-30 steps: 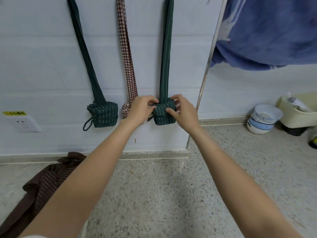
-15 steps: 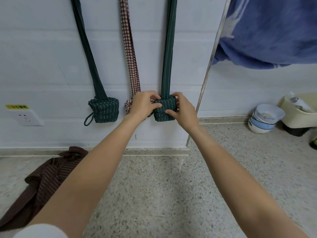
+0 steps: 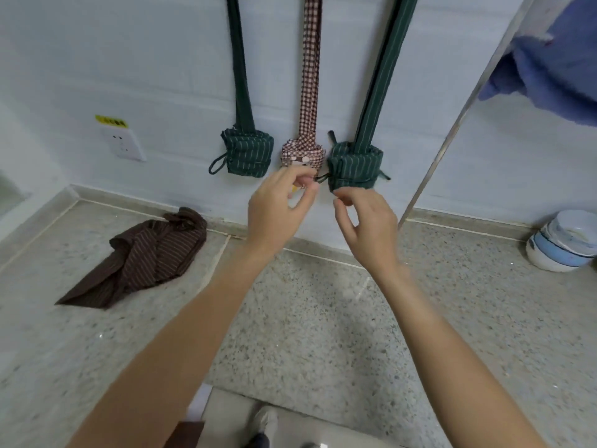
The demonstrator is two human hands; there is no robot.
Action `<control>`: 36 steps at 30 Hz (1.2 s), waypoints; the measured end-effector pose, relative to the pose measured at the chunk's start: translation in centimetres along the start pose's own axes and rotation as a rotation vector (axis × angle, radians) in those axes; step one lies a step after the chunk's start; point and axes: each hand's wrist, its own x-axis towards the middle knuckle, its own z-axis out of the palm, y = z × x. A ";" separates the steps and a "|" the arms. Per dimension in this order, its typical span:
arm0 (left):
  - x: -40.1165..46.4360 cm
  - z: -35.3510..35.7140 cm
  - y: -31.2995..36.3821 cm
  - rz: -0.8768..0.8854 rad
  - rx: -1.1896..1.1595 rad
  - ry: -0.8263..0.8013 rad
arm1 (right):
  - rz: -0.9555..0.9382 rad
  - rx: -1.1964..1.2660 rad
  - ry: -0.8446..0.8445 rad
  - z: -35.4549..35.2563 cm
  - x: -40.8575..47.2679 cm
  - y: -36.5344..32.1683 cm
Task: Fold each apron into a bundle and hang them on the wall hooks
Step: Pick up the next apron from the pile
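Note:
Three folded apron bundles hang by their straps on the white wall: a green striped bundle (image 3: 247,155) on the left, a red checked bundle (image 3: 302,155) in the middle and another green striped bundle (image 3: 355,166) on the right. My left hand (image 3: 281,205) is just below the checked bundle, its thumb and forefinger pinched on a thin dark string (image 3: 321,179) that comes off the right green bundle. My right hand (image 3: 365,221) hovers under that bundle with fingers loosely curled, touching nothing. A brown striped apron (image 3: 145,253) lies crumpled on the floor at the left.
A wall socket (image 3: 124,143) sits left of the bundles. A slanted metal pole (image 3: 452,124) runs down to the floor at the right, with a blue cloth (image 3: 555,59) behind it. Stacked bowls (image 3: 562,244) stand on the speckled floor by the right wall.
Both hands have come off the right green bundle and dropped below it. The left hand now pinches its string. The view has tilted down and swung left.

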 end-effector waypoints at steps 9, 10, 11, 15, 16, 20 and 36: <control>-14.7 -10.2 -11.0 -0.606 0.270 -0.091 | -0.029 0.168 -0.842 9.6 -4.7 -7.9; -16.1 -11.7 -13.0 -0.701 0.299 -0.153 | -0.066 0.137 -0.947 11.2 -5.0 -8.9; -17.3 -13.3 -15.2 -0.791 0.310 -0.216 | -0.104 0.110 -1.034 12.8 -5.1 -10.1; -18.2 -18.3 -23.3 -0.962 0.346 -0.332 | -0.151 0.149 -1.185 20.0 -4.5 -13.2; -17.8 -19.2 -25.0 -0.969 0.351 -0.320 | -0.138 0.170 -1.192 21.7 -4.2 -13.6; -15.0 -21.2 -32.0 -0.952 0.329 -0.256 | -0.114 0.151 -1.120 29.7 -2.1 -15.6; -12.7 -16.9 -46.1 -0.957 0.171 -0.339 | 0.141 -0.099 -1.254 45.5 -3.9 -17.6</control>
